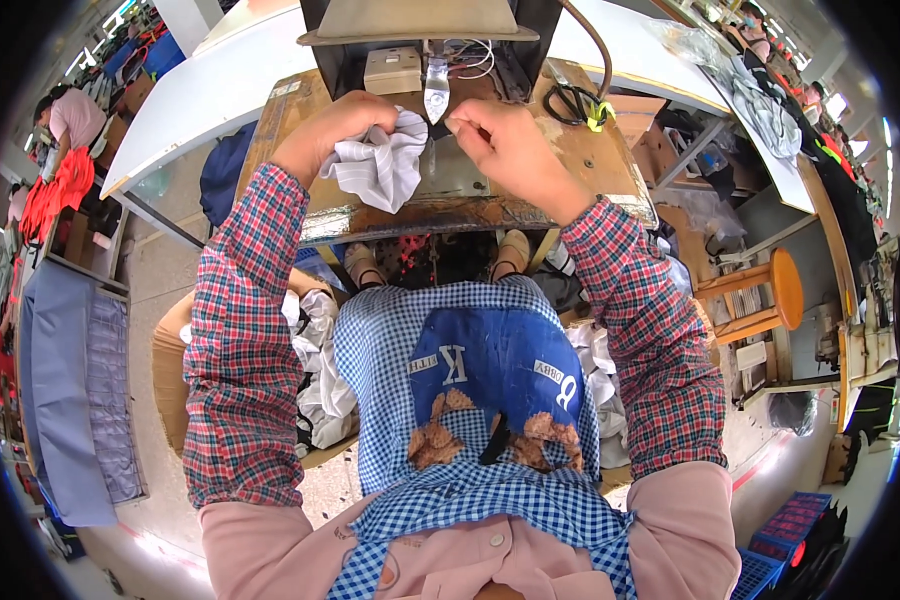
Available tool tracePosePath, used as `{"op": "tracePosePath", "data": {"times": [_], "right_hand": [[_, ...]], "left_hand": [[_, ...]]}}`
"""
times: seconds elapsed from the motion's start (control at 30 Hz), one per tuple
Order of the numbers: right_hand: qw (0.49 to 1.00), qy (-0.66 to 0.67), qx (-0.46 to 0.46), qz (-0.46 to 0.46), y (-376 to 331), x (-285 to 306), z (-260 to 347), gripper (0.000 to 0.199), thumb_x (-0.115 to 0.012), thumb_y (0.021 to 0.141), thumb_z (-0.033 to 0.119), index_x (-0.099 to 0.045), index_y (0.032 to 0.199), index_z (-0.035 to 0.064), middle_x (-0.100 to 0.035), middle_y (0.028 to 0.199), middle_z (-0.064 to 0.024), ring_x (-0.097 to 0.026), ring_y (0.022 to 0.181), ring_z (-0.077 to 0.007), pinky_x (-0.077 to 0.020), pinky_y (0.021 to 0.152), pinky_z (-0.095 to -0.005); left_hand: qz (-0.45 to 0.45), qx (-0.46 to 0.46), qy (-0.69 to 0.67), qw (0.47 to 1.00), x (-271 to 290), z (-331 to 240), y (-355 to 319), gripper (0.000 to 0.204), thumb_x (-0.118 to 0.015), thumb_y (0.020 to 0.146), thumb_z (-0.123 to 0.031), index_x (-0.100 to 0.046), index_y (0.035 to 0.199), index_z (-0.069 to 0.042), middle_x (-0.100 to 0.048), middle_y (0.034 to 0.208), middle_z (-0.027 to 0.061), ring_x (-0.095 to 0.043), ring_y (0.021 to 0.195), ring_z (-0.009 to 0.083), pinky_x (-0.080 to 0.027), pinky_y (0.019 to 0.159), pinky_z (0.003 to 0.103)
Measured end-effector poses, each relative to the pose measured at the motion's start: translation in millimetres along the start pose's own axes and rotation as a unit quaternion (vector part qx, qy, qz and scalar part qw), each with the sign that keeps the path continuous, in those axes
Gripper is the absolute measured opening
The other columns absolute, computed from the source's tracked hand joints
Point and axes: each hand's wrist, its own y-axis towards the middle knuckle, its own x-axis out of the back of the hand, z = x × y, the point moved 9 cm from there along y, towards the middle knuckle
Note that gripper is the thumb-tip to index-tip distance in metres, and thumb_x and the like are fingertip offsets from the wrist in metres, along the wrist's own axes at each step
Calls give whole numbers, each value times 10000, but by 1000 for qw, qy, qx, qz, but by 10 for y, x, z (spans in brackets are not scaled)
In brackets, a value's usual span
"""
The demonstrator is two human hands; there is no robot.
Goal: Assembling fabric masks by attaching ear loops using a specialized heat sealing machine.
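At the worn wooden bench (395, 218), my left hand (362, 116) is closed on a bunched piece of light grey striped cloth (382, 165), which hangs toward the near edge. My right hand (492, 140) is held in a pinch just right of the pointed metal tip (437, 98) of a bench machine (425, 22). Whatever lies between those fingertips is too small to make out. A small dark patch shows under the tip, between both hands. Black-handled scissors (573, 104) with a yellow-green tie lie beyond my right hand.
Cardboard boxes (173, 370) of pale cloth (322, 370) flank my knees. White tables (195, 110) stand to both sides, and a round wooden stool (787, 288) is at the right. Blue crates (792, 525) sit at lower right. Another person (73, 118) bends over red cloth at far left.
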Motion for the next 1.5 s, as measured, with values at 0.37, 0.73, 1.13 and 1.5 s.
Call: {"op": "tracePosePath", "data": {"times": [0.37,0.73,1.13,1.5], "right_hand": [[1000,-20,4,3,69,20,-50,116,-597,849,95,-632,918,8,-652,823,-195,-640,746,-372,-521,672,-396],[999,-16,30,-14,89,29,-65,135,-603,920,143,-623,944,11,-626,754,-130,-566,594,-207,-461,566,-308],[998,34,-53,30,46,-21,-129,175,-593,948,184,-622,957,12,-577,684,-69,-495,595,-114,-429,567,-283],[800,503,-302,125,-825,-579,99,269,-585,976,288,-647,993,27,-677,872,-31,-629,776,-94,-524,718,-240]], "left_hand": [[17,-35,-4,999,-6,-89,60,176,-543,722,-112,-536,622,34,-489,626,17,-419,598,90,-368,535,303],[47,-67,29,996,62,-84,65,133,-552,713,-97,-584,689,29,-544,676,14,-470,619,98,-404,568,279],[24,-5,-124,992,-17,-43,-207,339,-597,737,-106,-680,1033,37,-665,871,38,-590,732,97,-475,706,229],[95,52,-295,949,-843,21,-991,422,-632,756,-84,-573,1167,-9,-646,951,46,-629,826,132,-518,757,250]]}}
